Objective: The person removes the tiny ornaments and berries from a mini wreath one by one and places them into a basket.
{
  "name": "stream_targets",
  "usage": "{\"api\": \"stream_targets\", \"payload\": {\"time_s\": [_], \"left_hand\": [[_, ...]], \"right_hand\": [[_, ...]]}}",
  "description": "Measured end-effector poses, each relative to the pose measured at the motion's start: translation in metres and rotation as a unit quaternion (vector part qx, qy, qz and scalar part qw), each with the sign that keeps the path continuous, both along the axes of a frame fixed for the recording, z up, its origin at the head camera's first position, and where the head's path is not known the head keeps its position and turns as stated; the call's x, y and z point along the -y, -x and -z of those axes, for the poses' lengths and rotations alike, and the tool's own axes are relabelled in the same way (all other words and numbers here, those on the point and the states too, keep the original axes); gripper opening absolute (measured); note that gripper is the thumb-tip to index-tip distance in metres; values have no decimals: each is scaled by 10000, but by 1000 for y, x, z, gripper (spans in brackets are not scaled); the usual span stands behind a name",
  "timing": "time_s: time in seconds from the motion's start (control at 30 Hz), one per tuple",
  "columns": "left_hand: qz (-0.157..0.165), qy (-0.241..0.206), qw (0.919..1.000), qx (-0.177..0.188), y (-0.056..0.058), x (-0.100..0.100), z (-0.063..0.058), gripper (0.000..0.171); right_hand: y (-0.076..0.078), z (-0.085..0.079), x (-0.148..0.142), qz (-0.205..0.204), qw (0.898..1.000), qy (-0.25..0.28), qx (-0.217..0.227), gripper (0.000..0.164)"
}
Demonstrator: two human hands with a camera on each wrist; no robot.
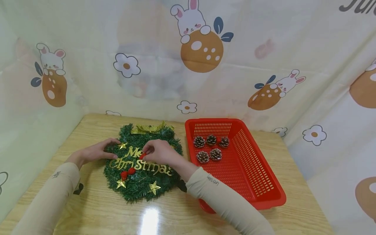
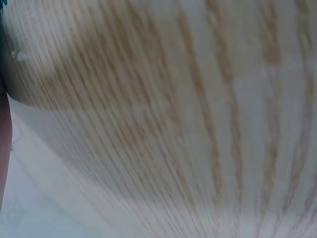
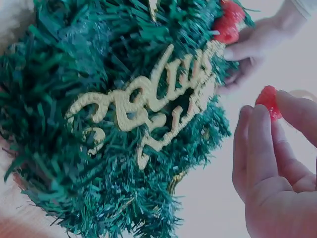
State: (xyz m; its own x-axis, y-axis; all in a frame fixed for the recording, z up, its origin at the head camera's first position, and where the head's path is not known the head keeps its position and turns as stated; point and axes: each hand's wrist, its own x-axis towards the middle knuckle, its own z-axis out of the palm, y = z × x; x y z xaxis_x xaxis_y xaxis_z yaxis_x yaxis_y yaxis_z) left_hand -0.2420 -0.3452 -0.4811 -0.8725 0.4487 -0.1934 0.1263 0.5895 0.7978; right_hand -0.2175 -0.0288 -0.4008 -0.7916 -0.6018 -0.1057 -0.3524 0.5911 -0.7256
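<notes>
- Wreath (image 1: 136, 188) of green tinsel lay on the left half of the table (image 1: 97, 209), its top near the back edge.
- Right hand (image 1: 161, 152) pinched a red berry (image 3: 268, 102) between thumb and fingers, above the wreath's gold lettering (image 1: 138, 164).
- Left hand (image 1: 95, 152) touched the wreath on the side toward the table's left edge, thumb and fingers spread apart.
- Two red berries (image 1: 124, 175) sat below the lettering, near gold stars (image 1: 154, 187); a gold bow (image 1: 147, 129) topped the wreath.
- Red basket (image 1: 251, 160) stood on the table's right half, five pine cones (image 1: 215, 154) toward its back-left corner.
</notes>
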Motion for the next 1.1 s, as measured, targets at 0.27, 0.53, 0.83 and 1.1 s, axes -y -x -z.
{"api": "stream_targets", "payload": {"time_s": [0.27, 0.53, 0.83, 1.1], "left_hand": [[-16, 10, 10000, 27, 0, -1, -2, 70], [-23, 44, 10000, 78, 1, 1, 2, 72], [-22, 3, 10000, 66, 3, 0, 3, 72], [-33, 99, 9999, -20, 3, 1, 2, 72]], "right_hand": [[8, -13, -16, 554, 9939, 863, 409, 20], [15, -28, -36, 844, 9818, 1519, 769, 28], [17, -53, -61, 1206, 9667, 2151, 681, 25], [20, -52, -90, 1559, 9524, 2517, 724, 29]]}}
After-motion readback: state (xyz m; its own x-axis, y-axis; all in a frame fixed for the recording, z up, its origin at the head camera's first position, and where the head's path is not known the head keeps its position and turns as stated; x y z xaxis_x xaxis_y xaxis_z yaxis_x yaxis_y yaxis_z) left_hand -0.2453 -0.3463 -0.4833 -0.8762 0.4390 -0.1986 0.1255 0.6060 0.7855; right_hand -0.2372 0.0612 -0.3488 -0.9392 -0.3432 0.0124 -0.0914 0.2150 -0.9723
